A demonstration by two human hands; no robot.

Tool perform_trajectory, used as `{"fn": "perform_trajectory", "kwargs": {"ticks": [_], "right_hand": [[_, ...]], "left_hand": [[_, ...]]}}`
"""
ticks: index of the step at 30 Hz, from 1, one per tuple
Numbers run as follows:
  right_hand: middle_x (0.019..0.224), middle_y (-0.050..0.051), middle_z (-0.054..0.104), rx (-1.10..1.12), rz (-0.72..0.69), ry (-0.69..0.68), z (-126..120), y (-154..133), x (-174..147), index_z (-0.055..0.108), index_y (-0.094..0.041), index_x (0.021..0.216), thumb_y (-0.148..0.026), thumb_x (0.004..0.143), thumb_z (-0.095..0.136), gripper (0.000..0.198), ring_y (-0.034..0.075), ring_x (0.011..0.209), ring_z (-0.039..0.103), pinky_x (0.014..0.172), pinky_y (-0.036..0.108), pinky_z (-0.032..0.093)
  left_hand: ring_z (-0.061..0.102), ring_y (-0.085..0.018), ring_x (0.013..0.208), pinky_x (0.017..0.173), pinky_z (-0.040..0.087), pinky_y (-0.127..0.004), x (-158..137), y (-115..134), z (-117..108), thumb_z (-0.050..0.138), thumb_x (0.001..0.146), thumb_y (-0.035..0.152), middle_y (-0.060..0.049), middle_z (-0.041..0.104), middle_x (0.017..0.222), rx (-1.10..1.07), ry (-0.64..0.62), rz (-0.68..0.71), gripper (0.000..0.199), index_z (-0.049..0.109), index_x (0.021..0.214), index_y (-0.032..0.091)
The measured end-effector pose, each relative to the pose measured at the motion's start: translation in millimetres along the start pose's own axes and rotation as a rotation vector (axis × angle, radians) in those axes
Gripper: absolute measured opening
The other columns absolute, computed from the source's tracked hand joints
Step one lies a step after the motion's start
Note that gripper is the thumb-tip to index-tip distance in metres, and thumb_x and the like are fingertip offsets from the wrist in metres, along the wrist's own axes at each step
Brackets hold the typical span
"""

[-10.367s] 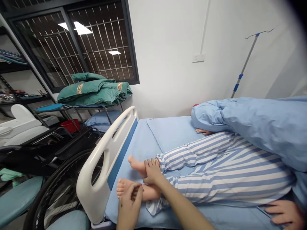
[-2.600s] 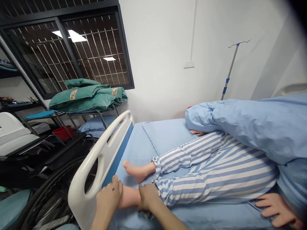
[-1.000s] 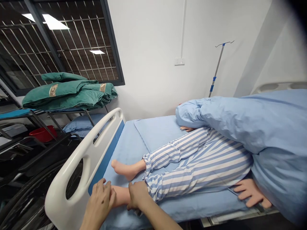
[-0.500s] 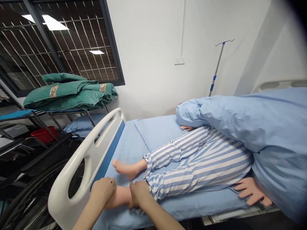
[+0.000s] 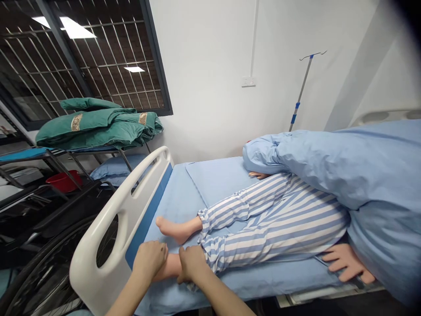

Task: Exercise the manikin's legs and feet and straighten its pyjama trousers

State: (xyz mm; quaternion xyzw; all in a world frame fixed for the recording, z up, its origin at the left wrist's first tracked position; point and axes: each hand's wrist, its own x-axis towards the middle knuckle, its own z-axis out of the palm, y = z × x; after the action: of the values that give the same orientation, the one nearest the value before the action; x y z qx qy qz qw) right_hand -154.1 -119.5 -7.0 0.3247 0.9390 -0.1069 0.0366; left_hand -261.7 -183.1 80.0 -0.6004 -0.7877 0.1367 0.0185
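Note:
A manikin in blue-and-white striped trousers [image 5: 263, 232] lies on the bed with its legs toward the footboard. My left hand [image 5: 150, 260] is closed around the front of its nearer foot [image 5: 162, 273], hiding the toes. Just above that, my right hand [image 5: 192, 264] wraps the ankle, close to the trouser cuff [image 5: 212, 256]. The manikin's other foot [image 5: 177, 229] rests bare on the sheet beyond my hands. A light blue quilt [image 5: 315, 162] is folded back over the manikin's upper part, and one manikin hand [image 5: 348, 263] sticks out below it.
The white footboard [image 5: 98, 219] rises left of my hands, with a wheelchair wheel [image 5: 36, 263] outside it. Green folded bedding [image 5: 98, 125] lies on a rack under the barred window. A red basin [image 5: 64, 181] sits below. An IV pole [image 5: 301, 94] stands at the wall.
My left hand has shifted slightly right, closer to my right hand, while keeping its grip on the foot. My right hand stays around the ankle. The view has moved a little.

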Motion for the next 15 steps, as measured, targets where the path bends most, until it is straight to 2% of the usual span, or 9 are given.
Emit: {"fn": "perform_trajectory", "kwargs": {"ticks": [8,15], "right_hand": [[0.087,0.012,0.063,-0.011,-0.031,-0.018,-8,0,-5,0.05,-0.014,0.104,-0.049,0.044,0.065,0.071,0.027,0.076,0.06,0.065,0.039,0.047],[0.087,0.012,0.063,-0.012,-0.053,-0.032,-6,2,-2,0.05,-0.013,0.104,-0.047,0.044,0.066,0.07,0.028,0.075,0.061,0.065,0.039,0.048]], "left_hand": [[0.052,-0.026,0.078,0.074,0.031,-0.041,-25,4,10,0.025,0.08,0.021,-0.014,0.06,0.077,0.141,0.251,0.092,0.039,0.064,0.081,0.014],[0.052,-0.026,0.074,0.071,0.03,-0.041,-16,11,17,0.026,0.078,0.014,-0.016,0.06,0.074,0.047,0.231,0.041,0.037,0.063,0.078,0.01]]}}
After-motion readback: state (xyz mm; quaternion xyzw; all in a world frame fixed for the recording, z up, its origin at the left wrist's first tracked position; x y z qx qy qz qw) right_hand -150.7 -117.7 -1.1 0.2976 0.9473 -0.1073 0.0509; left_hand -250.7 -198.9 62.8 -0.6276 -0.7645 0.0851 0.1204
